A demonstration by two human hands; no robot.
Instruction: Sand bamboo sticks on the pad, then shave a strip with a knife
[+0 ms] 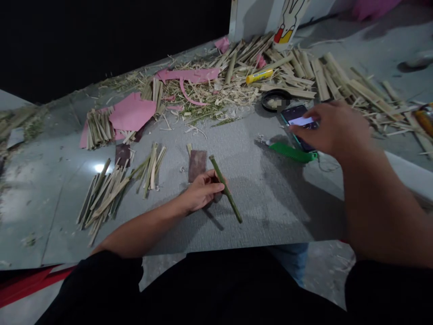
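Note:
My left hand [208,189] is closed around a thin green bamboo stick [232,203], pinched near its middle between thumb and fingers and tilted above the table. A brown sandpaper piece [197,165] lies just beyond that hand. My right hand [333,128] is over a smartphone [296,116] with a lit screen, thumb and forefinger apart. Its fingertips are at the screen; I cannot tell whether they press it. Partly under the phone's near side lies a green-handled cutter knife [292,152], its blade end pointing left.
Split bamboo strips [108,194] lie at the left, with a tied-looking bundle [99,128] beside pink paper [133,112]. Shavings [209,97] and bamboo pieces [301,67] cover the back. A black round dish [275,99], yellow glue stick [260,76] and rabbit-printed cup [289,25] stand among them.

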